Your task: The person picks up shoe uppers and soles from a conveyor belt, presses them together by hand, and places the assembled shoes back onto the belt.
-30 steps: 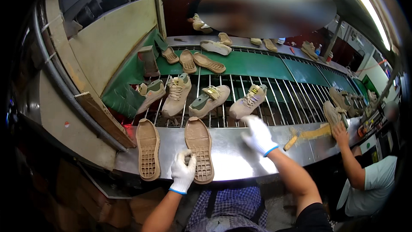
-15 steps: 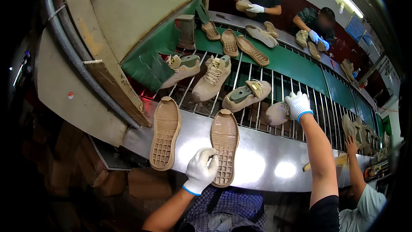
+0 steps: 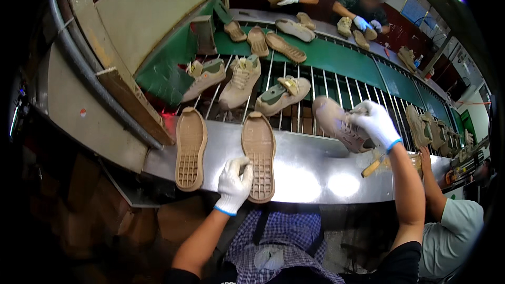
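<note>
A beige lace-up shoe (image 3: 332,120) hangs tilted over the near side of the metal rack. My right hand (image 3: 376,122), in a white knitted glove, grips it around the laces and covers part of its top. On the steel ledge (image 3: 300,150) a tan shoe sole (image 3: 259,144) lies with its gridded inside up. Curled fingers of my gloved left hand (image 3: 234,184) close at that sole's left edge; their exact grip is partly hidden. Another tan sole (image 3: 190,147) lies farther left, its grid also facing up.
Several beige shoes, including a laced shoe (image 3: 240,81), stand on the barred rack. Behind runs a green belt (image 3: 342,66) bearing loose soles. A yellow-handled tool (image 3: 371,168) lies on the ledge at right, near a co-worker's arm (image 3: 432,189). Two people handle shoes across the line.
My right hand has raised the shoe off the rack and brought it nearer, turning its toe to the left. My left hand stays at the sole's edge. The whole view has shifted slightly.
</note>
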The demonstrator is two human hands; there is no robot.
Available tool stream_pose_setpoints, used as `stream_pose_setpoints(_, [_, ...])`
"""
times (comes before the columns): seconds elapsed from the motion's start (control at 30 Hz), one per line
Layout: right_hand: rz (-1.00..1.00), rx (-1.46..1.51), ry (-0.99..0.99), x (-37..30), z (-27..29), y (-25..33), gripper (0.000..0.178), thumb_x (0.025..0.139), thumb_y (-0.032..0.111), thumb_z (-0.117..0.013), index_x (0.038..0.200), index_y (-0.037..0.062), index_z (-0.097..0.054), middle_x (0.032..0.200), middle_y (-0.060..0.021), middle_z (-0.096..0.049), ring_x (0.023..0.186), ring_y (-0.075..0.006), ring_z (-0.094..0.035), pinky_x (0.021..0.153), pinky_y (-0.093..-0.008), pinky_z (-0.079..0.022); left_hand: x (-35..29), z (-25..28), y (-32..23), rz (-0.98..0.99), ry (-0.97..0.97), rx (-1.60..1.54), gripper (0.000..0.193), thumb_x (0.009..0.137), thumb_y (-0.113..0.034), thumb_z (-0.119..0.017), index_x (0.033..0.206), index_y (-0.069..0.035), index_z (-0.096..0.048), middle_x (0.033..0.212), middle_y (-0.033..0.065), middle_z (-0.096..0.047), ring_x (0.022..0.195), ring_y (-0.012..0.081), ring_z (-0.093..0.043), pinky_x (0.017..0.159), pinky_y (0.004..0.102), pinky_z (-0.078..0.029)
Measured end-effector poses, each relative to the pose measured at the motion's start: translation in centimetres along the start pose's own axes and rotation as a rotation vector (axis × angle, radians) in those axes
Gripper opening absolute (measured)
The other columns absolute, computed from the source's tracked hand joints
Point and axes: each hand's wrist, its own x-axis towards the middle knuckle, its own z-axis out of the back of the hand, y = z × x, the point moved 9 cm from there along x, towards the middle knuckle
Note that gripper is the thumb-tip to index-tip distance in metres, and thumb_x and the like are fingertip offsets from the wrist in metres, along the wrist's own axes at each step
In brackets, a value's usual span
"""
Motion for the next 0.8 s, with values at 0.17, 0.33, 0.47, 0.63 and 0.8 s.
stream_pose_setpoints(0.17, [0.118,0.453,0.193,-7.0,-0.6,5.0,0.025,0.094,0.018,-0.082,0.111,0.0010,-0.073,0.101,-0.0026,-0.072,0.094,-0.0104,-0.067,0.086,-0.0286,-0.056,-0.2,1.3,-7.9,-0.352,0.003,0.062,0.057,0.090,-0.025,-0.084,0.136,0.003,-0.066,0.139,0.0233,-0.065,0.128,0.0358,-0.067,0.110,0.0437,-0.054])
stream_pose_setpoints(0.33, [0.050,0.736,0.275,-16.7,-6.1,6.3,0.026,0.089,0.019,-0.084,0.105,0.0040,-0.071,0.102,-0.0007,-0.070,0.095,-0.0096,-0.065,0.088,-0.0292,-0.055,-5.6,-5.8,-11.0,0.163,0.444,-1.031,0.114,0.092,-0.045,-0.088,0.168,0.004,-0.020,0.159,0.0267,-0.046,0.149,0.0375,-0.050,0.124,0.0471,-0.044])
stream_pose_setpoints(0.47, [0.155,0.884,0.250,-21.8,-8.7,3.3,0.037,0.094,0.031,-0.081,0.102,-0.0046,-0.072,0.113,-0.0165,-0.076,0.102,-0.0215,-0.071,0.092,-0.0373,-0.058,-9.2,-8.0,-9.6,0.548,0.595,-1.188,0.089,0.104,-0.044,-0.073,0.164,0.003,-0.026,0.150,0.0196,-0.054,0.139,0.0270,-0.057,0.118,0.0412,-0.049])
stream_pose_setpoints(0.63, [-0.172,1.684,0.046,-22.6,-15.9,-9.0,0.059,0.113,0.048,-0.059,0.148,0.0005,-0.055,0.124,-0.0133,-0.066,0.105,-0.0246,-0.067,0.087,-0.0405,-0.058,-11.9,-10.4,-11.4,0.838,0.762,-1.451,0.077,0.114,-0.037,-0.058,0.170,-0.001,-0.020,0.159,0.0184,-0.050,0.145,0.0270,-0.054,0.120,0.0432,-0.048])
stream_pose_setpoints(0.8, [-0.456,1.916,0.429,-30.1,-23.5,-3.8,0.075,0.110,0.052,-0.057,0.163,0.0003,-0.041,0.150,-0.0233,-0.057,0.131,-0.0450,-0.060,0.114,-0.0601,-0.050,-7.2,-9.8,-12.0,0.223,0.851,-0.464,0.096,0.109,-0.045,-0.067,0.172,0.003,-0.014,0.168,0.0268,-0.039,0.152,0.0350,-0.047,0.126,0.0448,-0.040])
